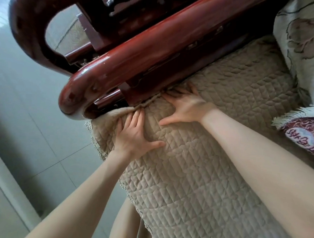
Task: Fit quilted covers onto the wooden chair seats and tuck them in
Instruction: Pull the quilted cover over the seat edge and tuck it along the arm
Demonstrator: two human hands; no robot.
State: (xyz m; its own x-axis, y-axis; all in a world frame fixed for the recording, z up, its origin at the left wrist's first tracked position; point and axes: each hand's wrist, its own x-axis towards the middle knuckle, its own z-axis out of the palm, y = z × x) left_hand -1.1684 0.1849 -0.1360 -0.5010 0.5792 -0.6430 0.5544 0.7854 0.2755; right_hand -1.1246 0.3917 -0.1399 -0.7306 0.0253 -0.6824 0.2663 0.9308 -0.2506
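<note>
A beige quilted cover (195,175) lies over the seat of a dark red wooden chair. Its glossy armrest (137,63) runs diagonally across the upper part of the view. My left hand (135,134) lies flat on the cover near the front end of the armrest, fingers straight and pointing into the gap under the rail. My right hand (184,107) presses flat on the cover further along, fingers spread, fingertips pushed into the seam where the fabric meets the wood. The cover's edge bunches up along that seam. Part of both hands' fingertips is hidden in the fold.
A floral fringed throw (305,44) hangs at the upper right. A dark red patterned cushion (308,134) lies on the seat at right. Grey tiled floor (25,112) spreads to the left, with a pale cabinet edge (1,192) at lower left.
</note>
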